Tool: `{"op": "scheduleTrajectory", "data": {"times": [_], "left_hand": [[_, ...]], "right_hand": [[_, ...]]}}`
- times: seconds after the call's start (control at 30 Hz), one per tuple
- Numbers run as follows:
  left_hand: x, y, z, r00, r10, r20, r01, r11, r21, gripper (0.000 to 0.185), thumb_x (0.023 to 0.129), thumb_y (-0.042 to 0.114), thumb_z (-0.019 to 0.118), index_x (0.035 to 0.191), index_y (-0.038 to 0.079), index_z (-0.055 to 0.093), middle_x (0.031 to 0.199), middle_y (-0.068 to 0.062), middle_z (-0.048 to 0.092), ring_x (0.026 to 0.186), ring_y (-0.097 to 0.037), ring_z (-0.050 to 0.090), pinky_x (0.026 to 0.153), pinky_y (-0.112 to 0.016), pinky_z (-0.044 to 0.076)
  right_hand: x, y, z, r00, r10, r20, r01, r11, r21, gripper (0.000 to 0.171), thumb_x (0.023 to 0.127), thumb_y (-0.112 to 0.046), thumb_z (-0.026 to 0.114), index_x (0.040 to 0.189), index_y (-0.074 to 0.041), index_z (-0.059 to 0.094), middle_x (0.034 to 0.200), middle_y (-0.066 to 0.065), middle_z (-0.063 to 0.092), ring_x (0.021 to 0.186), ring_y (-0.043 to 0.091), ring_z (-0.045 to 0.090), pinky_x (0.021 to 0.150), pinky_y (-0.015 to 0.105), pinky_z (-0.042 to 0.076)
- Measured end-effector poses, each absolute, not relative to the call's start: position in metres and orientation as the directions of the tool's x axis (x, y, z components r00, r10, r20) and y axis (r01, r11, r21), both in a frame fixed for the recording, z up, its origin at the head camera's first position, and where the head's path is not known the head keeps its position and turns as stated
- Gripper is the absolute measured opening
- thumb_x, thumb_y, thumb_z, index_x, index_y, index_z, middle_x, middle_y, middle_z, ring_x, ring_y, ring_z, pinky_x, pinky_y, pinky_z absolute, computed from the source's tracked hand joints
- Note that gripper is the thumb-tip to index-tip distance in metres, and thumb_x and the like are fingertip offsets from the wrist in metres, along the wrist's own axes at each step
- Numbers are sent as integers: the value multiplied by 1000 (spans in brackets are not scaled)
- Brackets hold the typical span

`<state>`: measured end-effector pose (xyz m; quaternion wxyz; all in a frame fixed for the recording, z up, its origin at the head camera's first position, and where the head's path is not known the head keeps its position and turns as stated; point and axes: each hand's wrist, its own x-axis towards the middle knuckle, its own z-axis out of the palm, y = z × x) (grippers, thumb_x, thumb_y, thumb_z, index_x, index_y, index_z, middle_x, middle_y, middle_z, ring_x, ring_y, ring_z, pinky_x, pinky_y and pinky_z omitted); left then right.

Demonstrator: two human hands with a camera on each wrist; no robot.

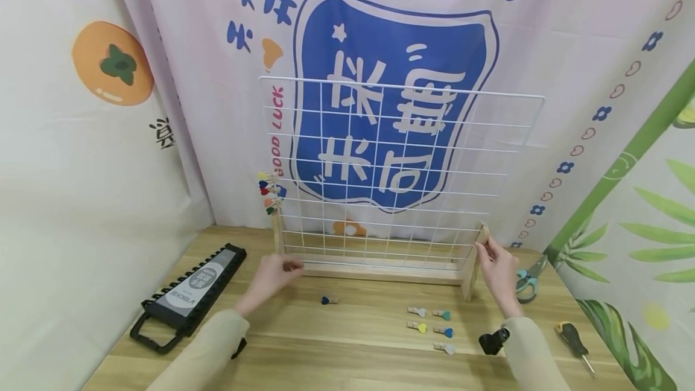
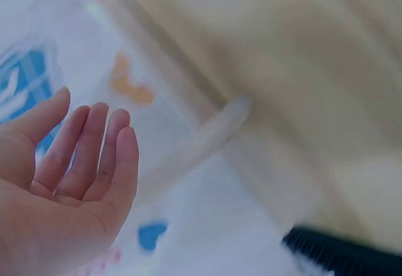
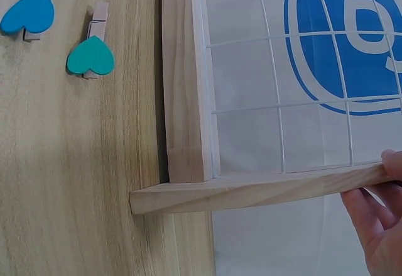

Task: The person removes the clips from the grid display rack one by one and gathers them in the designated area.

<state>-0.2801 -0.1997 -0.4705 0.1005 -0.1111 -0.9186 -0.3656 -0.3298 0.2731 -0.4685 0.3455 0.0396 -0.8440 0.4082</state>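
Observation:
A white wire grid (image 1: 380,162) stands upright in a wooden stand (image 1: 380,272) at the back of the table. My right hand (image 1: 496,267) pinches the top of the stand's right wooden side piece (image 3: 270,193) between thumb and fingers. My left hand (image 1: 277,279) is in front of the stand's left end, its fingers loosely bent and holding nothing, as the left wrist view shows. Several heart clips (image 1: 268,192) hang on the grid's left edge. A dark blue heart clip (image 1: 329,300) lies on the table near my left hand.
Several more heart clips, including a yellow one (image 1: 417,327) and a green one (image 3: 91,56), lie at centre right. A black rack (image 1: 195,288) lies at left. Scissors (image 1: 528,285) and a screwdriver (image 1: 572,343) lie at right. A printed curtain (image 1: 217,137) hangs behind.

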Motion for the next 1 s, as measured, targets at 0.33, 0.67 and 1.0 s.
{"op": "scheduleTrajectory", "data": {"times": [0.33,0.67,1.0], "left_hand": [[-277,-253,-386,-909,-83,408,212,753,624,25,93,23,70,110,4,73,105,-19,75,90,-32,72,77,-38,59],[-291,-273,-334,-862,-162,480,239,705,668,43,99,40,59,122,5,67,119,-20,71,98,-18,69,86,-29,57],[-307,-267,-313,-879,-108,465,258,712,653,38,100,32,60,122,2,67,121,-22,69,110,-38,66,91,-53,54]], "right_hand": [[-332,275,-470,-736,210,644,-360,684,-634,26,94,-3,65,115,11,67,106,32,68,94,48,68,74,12,51],[-330,274,-468,-772,217,598,-333,663,-670,28,95,-3,63,120,12,64,111,33,67,99,49,68,79,38,50],[-330,273,-468,-786,206,583,-326,662,-675,30,97,-6,61,123,10,62,112,32,67,100,47,68,80,40,52]]}}
